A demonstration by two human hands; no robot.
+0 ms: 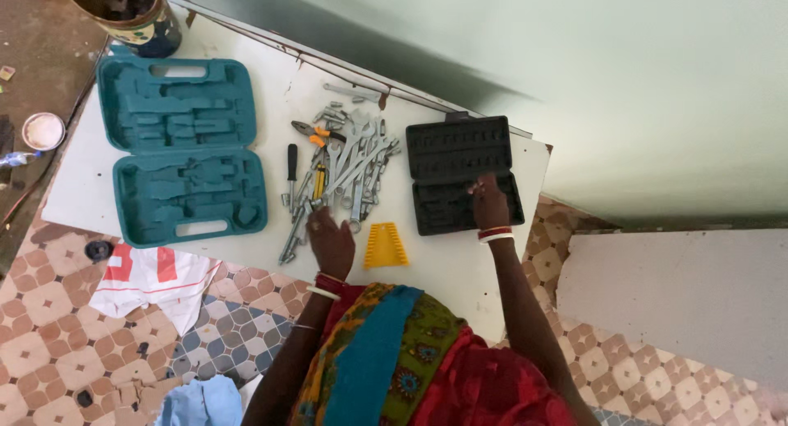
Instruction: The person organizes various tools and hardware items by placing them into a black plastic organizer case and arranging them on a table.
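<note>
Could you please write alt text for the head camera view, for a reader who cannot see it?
Seen from above, a person's left hand rests on a pile of wrenches on a white table while the right hand touches an open black case. An open teal tool case lies left, a yellow holder between the hands.

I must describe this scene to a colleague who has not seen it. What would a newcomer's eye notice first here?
First, the pile of wrenches in the middle of the white table, with the left hand on its near edge. Left of it lies an open teal tool case. On the right, the right hand rests on an open black case.
</note>
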